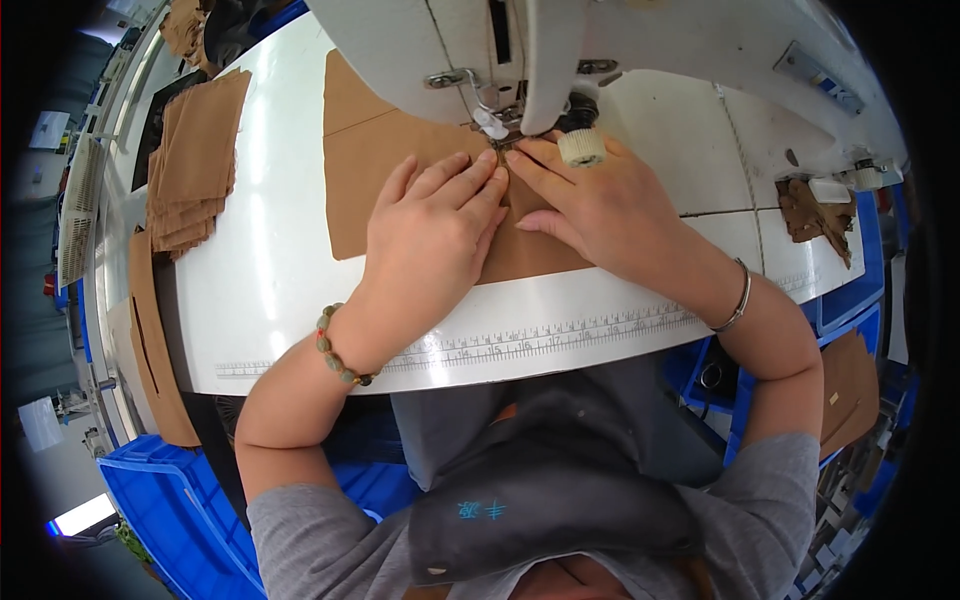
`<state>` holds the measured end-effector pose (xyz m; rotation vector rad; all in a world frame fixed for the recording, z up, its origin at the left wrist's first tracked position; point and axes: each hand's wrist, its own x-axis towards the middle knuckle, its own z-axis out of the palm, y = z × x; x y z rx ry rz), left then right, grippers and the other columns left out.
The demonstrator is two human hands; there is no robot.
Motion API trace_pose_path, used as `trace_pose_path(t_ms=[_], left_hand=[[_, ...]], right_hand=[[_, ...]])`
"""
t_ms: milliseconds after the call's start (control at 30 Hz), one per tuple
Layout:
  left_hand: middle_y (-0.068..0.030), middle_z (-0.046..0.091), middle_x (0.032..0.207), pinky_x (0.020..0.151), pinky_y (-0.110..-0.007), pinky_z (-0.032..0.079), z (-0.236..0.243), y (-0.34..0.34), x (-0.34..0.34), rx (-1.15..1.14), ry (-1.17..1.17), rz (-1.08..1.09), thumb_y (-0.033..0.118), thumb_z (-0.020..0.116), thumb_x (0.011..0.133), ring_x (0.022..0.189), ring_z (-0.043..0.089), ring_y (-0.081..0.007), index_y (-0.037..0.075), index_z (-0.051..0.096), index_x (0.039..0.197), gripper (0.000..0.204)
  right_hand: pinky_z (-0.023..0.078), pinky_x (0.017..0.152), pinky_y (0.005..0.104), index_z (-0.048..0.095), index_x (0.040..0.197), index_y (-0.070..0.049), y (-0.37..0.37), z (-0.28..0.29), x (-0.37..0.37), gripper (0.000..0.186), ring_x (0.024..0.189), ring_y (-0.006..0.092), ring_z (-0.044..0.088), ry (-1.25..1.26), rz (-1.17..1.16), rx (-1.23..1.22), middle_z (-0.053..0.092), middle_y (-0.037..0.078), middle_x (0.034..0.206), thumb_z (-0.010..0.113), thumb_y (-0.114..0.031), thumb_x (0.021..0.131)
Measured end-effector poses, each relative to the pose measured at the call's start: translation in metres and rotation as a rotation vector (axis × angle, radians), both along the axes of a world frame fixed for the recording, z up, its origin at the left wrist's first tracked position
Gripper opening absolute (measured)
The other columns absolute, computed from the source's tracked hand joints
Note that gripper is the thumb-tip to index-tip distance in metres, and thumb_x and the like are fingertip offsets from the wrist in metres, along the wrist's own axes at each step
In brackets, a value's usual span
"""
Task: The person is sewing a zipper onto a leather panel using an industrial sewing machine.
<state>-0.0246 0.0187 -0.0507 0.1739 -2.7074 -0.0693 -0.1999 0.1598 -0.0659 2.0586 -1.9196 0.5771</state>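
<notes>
While left hand [435,215] flattens brown fabric [400,190] — right hand [600,205] alongside

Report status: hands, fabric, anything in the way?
Left hand and right hand flat on tan fabric panel, fingertips at white sewing machine's presser foot. Stack of tan fabric pieces sits apart, left. Nothing blocking.

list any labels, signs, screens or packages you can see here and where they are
Ruler strip: along the near edge of the white table, a long pale band with fine dark marks.
Blue mark: on the dark apron at the person's chest, small, light blue.
White sheet: far left, pale square, too blurred to tell more.
No screens or packages show.
</notes>
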Motion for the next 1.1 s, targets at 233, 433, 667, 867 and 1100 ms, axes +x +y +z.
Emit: trace_pose_path(t_ms=[233,433,667,867,1100], left_hand=[[-0.0072,0.075,0.127,0.106,-0.048,0.051,-0.001,0.008,0.004,-0.021,-0.006,0.046,0.018,0.075,0.092,0.119,0.070,-0.0265,0.009,0.077,0.124,0.032],[-0.0115,0.075,0.125,0.104,-0.045,0.052,0.003,0.006,0.004,0.018,0.006,-0.001,0.025,0.080,0.088,0.117,0.069,-0.0305,0.004,0.076,0.121,0.040],[-0.0134,0.073,0.124,0.104,-0.045,0.053,0.001,0.007,0.006,0.125,0.010,0.002,0.037,0.083,0.082,0.117,0.069,-0.0322,0.002,0.075,0.119,0.052],[-0.0129,0.073,0.123,0.103,-0.044,0.053,0.001,0.005,0.005,0.067,0.020,-0.014,0.041,0.083,0.079,0.116,0.069,-0.0316,0.001,0.075,0.119,0.056],[-0.0116,0.073,0.121,0.102,-0.044,0.053,-0.001,-0.001,-0.001,0.076,0.023,-0.011,0.042,0.082,0.081,0.113,0.069,-0.0315,0.002,0.075,0.119,0.056]], right_hand=[[0.050,0.096,0.0446,0.074,0.117,-0.005,0.002,-0.004,-0.012,0.040,0.109,0.0287,0.066,-0.375,0.043,-0.009,0.071,0.011,0.114,0.082,-0.030,0.086],[0.049,0.090,0.0454,0.076,0.112,-0.004,0.006,0.010,-0.033,0.033,0.094,0.0289,0.066,-1.245,0.099,0.196,0.072,0.012,0.111,0.079,-0.027,0.089],[0.040,0.118,0.0496,0.074,0.122,-0.009,0.005,0.000,-0.006,0.046,0.122,0.0234,0.065,-0.106,0.041,0.004,0.073,0.009,0.120,0.081,-0.036,0.085],[0.041,0.117,0.0496,0.072,0.126,-0.010,0.008,0.000,-0.003,0.052,0.129,0.0236,0.062,-0.069,0.011,0.056,0.072,0.009,0.124,0.081,-0.038,0.084],[0.040,0.118,0.0509,0.071,0.125,-0.009,0.001,-0.001,-0.003,0.049,0.131,0.0240,0.061,-0.063,-0.005,0.047,0.071,0.009,0.128,0.081,-0.036,0.085]])
